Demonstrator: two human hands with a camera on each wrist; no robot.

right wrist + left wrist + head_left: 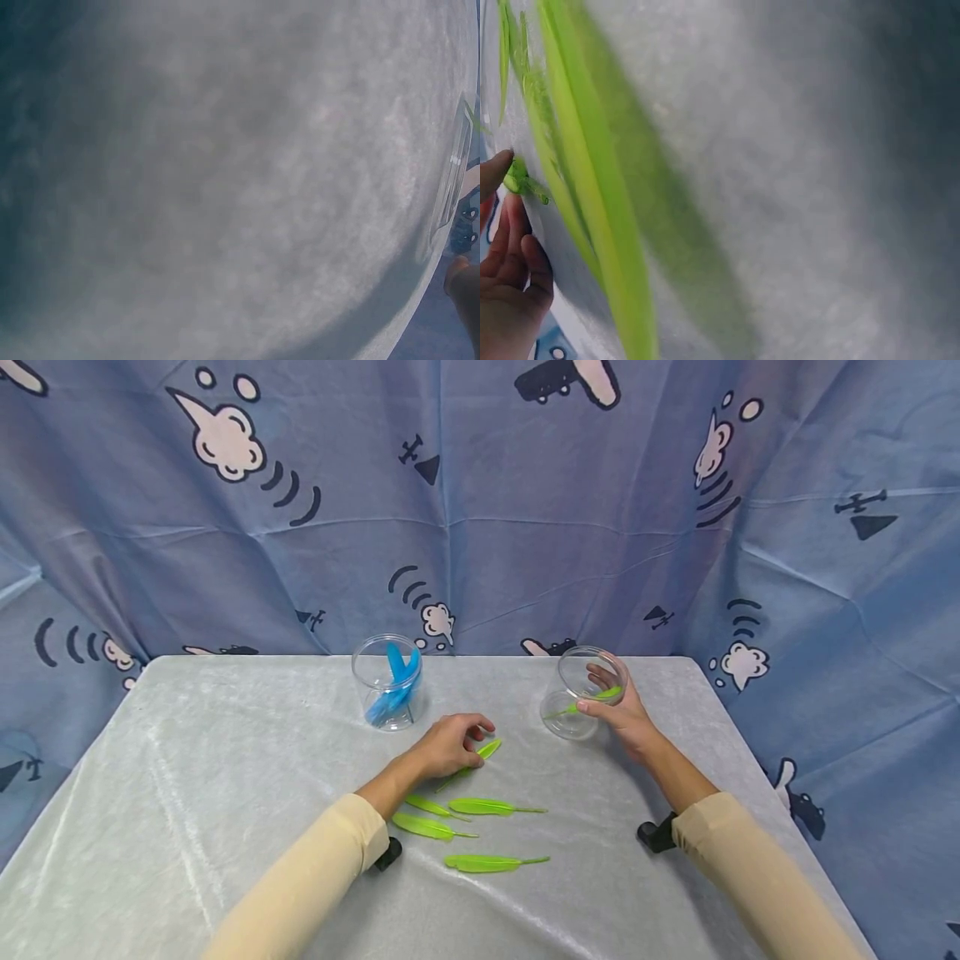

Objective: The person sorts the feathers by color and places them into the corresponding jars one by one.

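My left hand [450,745] is low over the table and pinches a green feather [491,748] between thumb and fingertips. In the left wrist view, that feather [516,177] shows between the thumb and fingers. My right hand [633,718] holds a clear jar [573,733] around its side, tilted, with a green feather [567,709] inside. Several more green feathers [483,807] lie on the table in front of the left hand. In the right wrist view, only part of the jar [452,172] and a fingertip [459,266] show at the right edge.
A second clear jar [362,695] stands upright at the back, left of the middle, with blue feathers [397,689] inside. A pale cloth covers the table [225,827]. Directly behind its far edge hangs a blue patterned curtain [480,485].
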